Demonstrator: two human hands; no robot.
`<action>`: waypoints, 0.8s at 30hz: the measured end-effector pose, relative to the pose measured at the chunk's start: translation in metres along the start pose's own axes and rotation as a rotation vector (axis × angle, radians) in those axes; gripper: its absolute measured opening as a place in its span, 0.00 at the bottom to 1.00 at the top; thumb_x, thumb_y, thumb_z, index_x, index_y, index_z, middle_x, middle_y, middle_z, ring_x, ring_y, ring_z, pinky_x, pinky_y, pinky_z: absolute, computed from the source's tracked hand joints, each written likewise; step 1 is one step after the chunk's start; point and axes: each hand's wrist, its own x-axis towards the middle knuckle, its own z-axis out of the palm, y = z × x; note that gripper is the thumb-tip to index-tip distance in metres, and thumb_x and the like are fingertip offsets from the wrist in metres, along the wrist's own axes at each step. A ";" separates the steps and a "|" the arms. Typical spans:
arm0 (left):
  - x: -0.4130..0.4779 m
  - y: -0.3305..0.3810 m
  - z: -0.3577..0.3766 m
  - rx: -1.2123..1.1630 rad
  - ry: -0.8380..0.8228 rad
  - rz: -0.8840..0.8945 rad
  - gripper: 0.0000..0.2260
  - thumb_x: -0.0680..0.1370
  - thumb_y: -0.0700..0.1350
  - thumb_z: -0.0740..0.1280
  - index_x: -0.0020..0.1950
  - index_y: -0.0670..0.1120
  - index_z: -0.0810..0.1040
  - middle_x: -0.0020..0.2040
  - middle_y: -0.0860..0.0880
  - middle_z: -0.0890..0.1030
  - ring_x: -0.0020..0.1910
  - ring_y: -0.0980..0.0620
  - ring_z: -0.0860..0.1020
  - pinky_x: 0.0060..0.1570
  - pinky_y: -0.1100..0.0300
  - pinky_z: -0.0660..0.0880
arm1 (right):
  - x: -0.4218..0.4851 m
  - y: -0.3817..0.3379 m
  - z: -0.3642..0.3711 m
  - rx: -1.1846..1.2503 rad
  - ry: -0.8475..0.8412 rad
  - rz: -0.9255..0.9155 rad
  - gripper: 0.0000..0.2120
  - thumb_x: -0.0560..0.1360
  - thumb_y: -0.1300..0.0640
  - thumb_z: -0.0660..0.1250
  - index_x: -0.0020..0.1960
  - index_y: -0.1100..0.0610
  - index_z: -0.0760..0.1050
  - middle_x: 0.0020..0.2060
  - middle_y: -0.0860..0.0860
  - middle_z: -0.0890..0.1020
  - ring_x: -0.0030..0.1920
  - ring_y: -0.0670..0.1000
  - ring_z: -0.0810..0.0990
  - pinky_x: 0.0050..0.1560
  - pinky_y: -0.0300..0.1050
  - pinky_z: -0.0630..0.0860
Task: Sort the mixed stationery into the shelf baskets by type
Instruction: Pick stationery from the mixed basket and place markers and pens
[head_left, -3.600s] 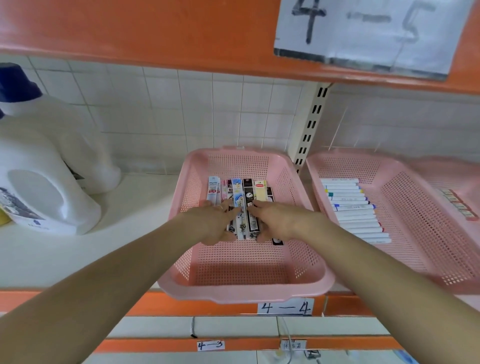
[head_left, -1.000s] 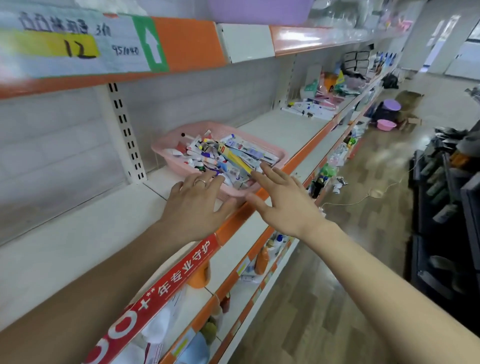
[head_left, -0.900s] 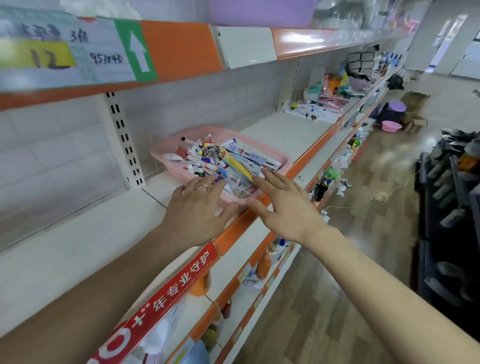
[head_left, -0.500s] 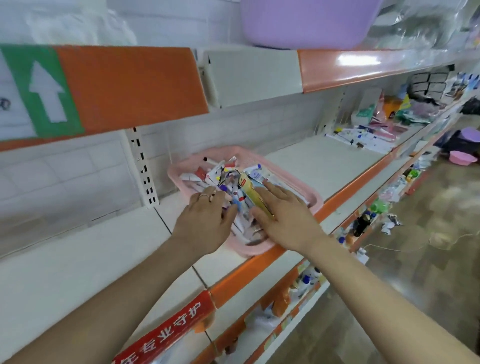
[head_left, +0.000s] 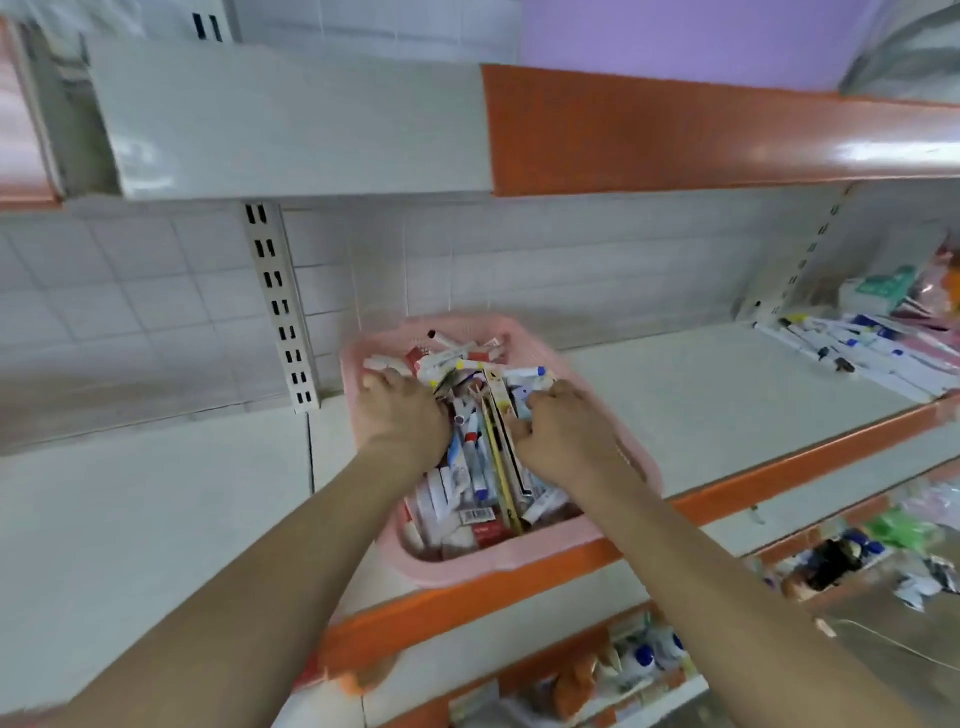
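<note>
No clear grip could be made out: the left hand (head_left: 402, 415) and the right hand (head_left: 563, 434) were both pressed palm-down into the heap of stationery (head_left: 470, 441), fingers curled among the items, and whether anything was clamped between the fingers could not be told, the picture being blurred there. The heap was held in a pink basket (head_left: 498, 564), which was set on the white shelf (head_left: 156, 519), its near rim reaching over the orange shelf edge (head_left: 779, 483). White markers with coloured caps, small printed boxes and a long yellow strip (head_left: 500, 467) were piled loosely in it, the yellow strip lying between the two hands and running from front to back. The left hand was placed at the far left part of the basket, the right hand at the right part, the two kept apart by the middle of the heap. Further pens (head_left: 852, 353) were laid on the same shelf well to the right, against the tiled wall (head_left: 130, 322).
</note>
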 end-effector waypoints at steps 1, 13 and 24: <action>-0.001 0.001 0.005 0.047 0.040 0.001 0.22 0.83 0.51 0.52 0.69 0.38 0.71 0.68 0.35 0.72 0.66 0.37 0.69 0.64 0.49 0.67 | 0.001 0.002 0.004 0.007 0.006 -0.009 0.20 0.81 0.44 0.57 0.65 0.56 0.74 0.61 0.58 0.74 0.60 0.57 0.74 0.62 0.56 0.74; 0.018 -0.001 0.019 -0.256 0.185 -0.051 0.24 0.77 0.62 0.61 0.58 0.42 0.72 0.54 0.43 0.79 0.56 0.41 0.77 0.44 0.54 0.66 | 0.003 -0.002 0.012 0.128 0.132 -0.286 0.24 0.77 0.33 0.56 0.50 0.52 0.77 0.46 0.48 0.79 0.48 0.50 0.77 0.48 0.48 0.75; 0.045 -0.006 -0.017 -0.410 -0.308 -0.099 0.13 0.73 0.55 0.60 0.48 0.48 0.75 0.46 0.49 0.77 0.49 0.47 0.77 0.56 0.52 0.74 | 0.000 -0.009 0.013 0.022 0.107 -0.218 0.16 0.75 0.46 0.62 0.35 0.53 0.63 0.29 0.47 0.69 0.28 0.45 0.66 0.33 0.43 0.68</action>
